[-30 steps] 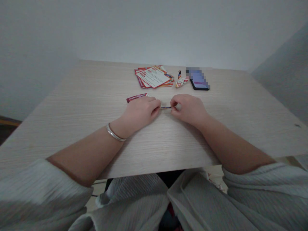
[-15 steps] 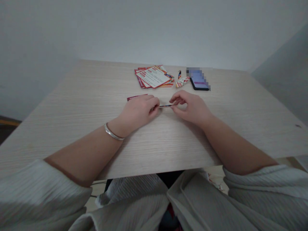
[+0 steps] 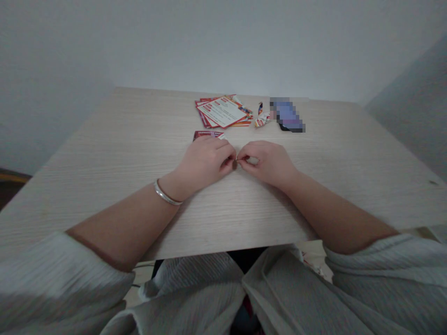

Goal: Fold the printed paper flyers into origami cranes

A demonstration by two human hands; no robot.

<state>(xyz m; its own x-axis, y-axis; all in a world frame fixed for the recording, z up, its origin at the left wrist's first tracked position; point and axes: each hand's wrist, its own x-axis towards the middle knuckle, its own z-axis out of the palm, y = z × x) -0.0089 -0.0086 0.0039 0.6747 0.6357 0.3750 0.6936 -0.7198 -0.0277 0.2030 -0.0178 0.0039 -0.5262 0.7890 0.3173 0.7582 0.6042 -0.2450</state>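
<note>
A dark red printed paper [image 3: 209, 134] sticks out beyond the fingers of my left hand [image 3: 208, 159], which is closed on it. Most of the sheet is hidden behind that hand. My right hand [image 3: 268, 160] is closed in a pinch, thumb against forefinger, at the paper's near edge. The fingertips of both hands almost meet there, just above the table. What little lies between them is too small to see clearly.
Behind my hands lies a fanned pile of red-and-white printed cards [image 3: 223, 111]. Beside it on the right are a folded piece of printed paper [image 3: 261, 120] and a phone [image 3: 289, 115], partly blurred out. The pale wooden table [image 3: 104, 139] meets a wall at the back.
My right hand has moved left and slightly nearer to me, closing the gap to my left fingertips. The paper has turned, and more of its red printed face shows past my left hand.
</note>
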